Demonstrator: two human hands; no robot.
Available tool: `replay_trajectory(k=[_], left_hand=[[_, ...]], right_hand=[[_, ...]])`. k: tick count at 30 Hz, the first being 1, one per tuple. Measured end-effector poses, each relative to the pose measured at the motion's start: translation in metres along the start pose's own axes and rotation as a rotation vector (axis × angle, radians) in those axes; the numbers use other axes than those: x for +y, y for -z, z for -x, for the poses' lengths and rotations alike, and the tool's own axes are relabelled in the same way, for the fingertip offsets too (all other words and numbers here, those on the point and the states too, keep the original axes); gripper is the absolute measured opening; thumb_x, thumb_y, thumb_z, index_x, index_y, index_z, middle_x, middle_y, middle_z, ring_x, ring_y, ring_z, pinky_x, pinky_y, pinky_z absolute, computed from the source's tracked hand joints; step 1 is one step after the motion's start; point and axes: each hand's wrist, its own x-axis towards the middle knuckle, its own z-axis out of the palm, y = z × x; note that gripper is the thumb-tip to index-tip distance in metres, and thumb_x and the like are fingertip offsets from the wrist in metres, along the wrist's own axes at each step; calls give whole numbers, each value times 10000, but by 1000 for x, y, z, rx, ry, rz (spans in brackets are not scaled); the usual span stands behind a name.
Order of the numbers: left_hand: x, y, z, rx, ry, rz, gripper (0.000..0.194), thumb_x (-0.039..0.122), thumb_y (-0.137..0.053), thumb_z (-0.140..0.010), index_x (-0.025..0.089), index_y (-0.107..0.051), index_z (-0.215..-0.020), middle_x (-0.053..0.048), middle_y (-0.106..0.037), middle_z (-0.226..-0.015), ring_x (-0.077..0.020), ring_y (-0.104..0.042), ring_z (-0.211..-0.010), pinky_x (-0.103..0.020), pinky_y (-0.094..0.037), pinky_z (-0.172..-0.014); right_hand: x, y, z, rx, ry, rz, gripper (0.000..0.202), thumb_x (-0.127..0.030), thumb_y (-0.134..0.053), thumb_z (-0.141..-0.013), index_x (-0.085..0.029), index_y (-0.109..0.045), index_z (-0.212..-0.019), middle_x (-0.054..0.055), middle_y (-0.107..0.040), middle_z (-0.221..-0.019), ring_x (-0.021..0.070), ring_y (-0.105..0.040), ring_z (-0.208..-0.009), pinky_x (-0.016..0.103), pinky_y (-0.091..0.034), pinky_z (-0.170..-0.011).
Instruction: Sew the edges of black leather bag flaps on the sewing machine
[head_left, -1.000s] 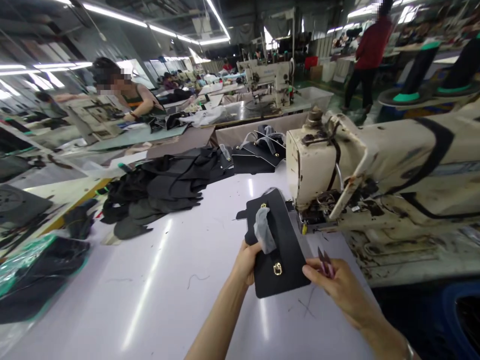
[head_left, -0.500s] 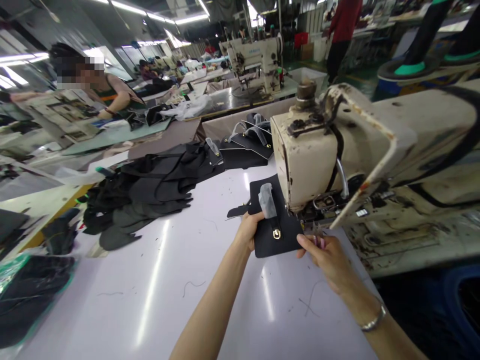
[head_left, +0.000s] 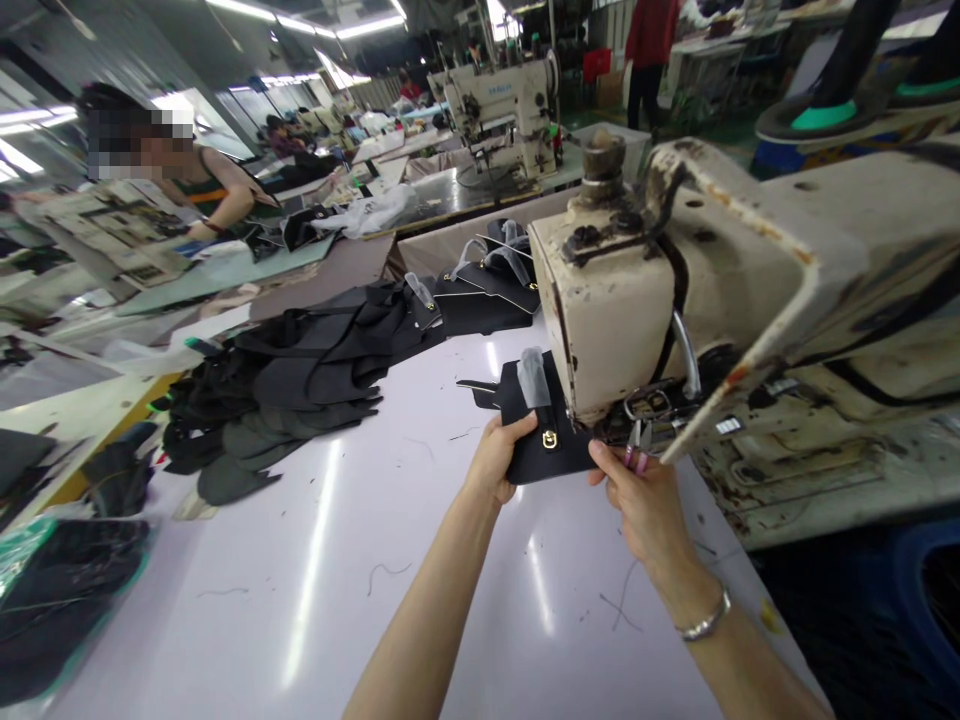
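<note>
A black panel (head_left: 525, 462) with a wrapped strap (head_left: 533, 378) and a gold buckle (head_left: 550, 440) lies at the head of a sewing machine (head_left: 600, 310). My left hand (head_left: 496, 455) pinches its left edge, thumb on top near the buckle. At the panel's right corner, my right hand (head_left: 637, 490) grips the edge between thumb and fingers. Small scissors with pink handles (head_left: 638, 447) are also held in my right hand, blades pointing up. A smaller black piece (head_left: 484, 393) sticks out beyond the panel's left side.
A heap of black pieces (head_left: 300, 390) covers the table's (head_left: 360, 620) back left. Behind the panel lie more black panels with wrapped straps (head_left: 480, 300). A plastic-wrapped bundle (head_left: 67, 600) sits at the left. Other people work farther back.
Both hands and the panel have moved slightly up and away, closer under the machine head. The scissors in my right hand show more plainly. The smaller black piece has shifted its angle.
</note>
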Motion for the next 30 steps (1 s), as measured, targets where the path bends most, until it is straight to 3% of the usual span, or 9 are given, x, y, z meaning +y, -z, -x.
replay_trajectory(k=[5, 17, 20, 24, 27, 30], left_hand=[[-5, -2, -9, 14, -45, -16, 311, 168, -834, -628, 149, -721, -917, -69, -799, -860, -213, -728, -694, -324, -602, -668], [-5, -9, -12, 40, -85, -39, 325, 138, -786, -657, 171, -691, -966, -31, -785, -817, -184, -700, -637, -288, -574, -612], [-5, -8, -12, 59, -64, -14, 288, 238, -805, -734, 166, -704, -993, -59, -795, -870, -207, -734, -706, -311, -603, -669], [-2, -6, -8, -32, -79, -13, 456, 431, -856, -761, 158, -723, -1101, -107, -804, -973, -246, -764, -815, -354, -622, -771], [-1, -6, -3, -131, -149, -83, 550, 330, -950, -646, 155, -718, -1113, -114, -805, -1022, -257, -769, -842, -374, -624, -810], [-1, -6, -2, -138, -174, -100, 551, 286, -954, -628, 156, -707, -1102, -107, -805, -1031, -257, -768, -840, -392, -632, -803]], right_hand=[[-2, 8, 3, -92, 9, 25, 427, -539, -885, -682, -131, -763, -710, 30, -665, -610, 37, -226, -433, 250, -109, -446], [-5, -2, 1, -3, 21, -53, 443, -531, -902, -606, -140, -696, -577, 17, -596, -510, 45, -237, -426, 250, -122, -433], [-7, -2, 3, 10, 26, -52, 457, -543, -896, -599, -149, -672, -546, 1, -561, -483, 49, -230, -424, 254, -128, -431], [-2, -3, 7, 49, 45, 4, 460, -560, -882, -644, -163, -666, -556, -30, -496, -471, 58, -235, -434, 259, -138, -441], [3, -7, 13, 45, 38, 15, 460, -558, -871, -673, -175, -648, -550, -47, -444, -457, 63, -230, -433, 266, -143, -446], [5, -14, 18, 49, 9, -49, 488, -560, -874, -665, -188, -595, -515, -75, -344, -426, 67, -208, -439, 268, -131, -453]])
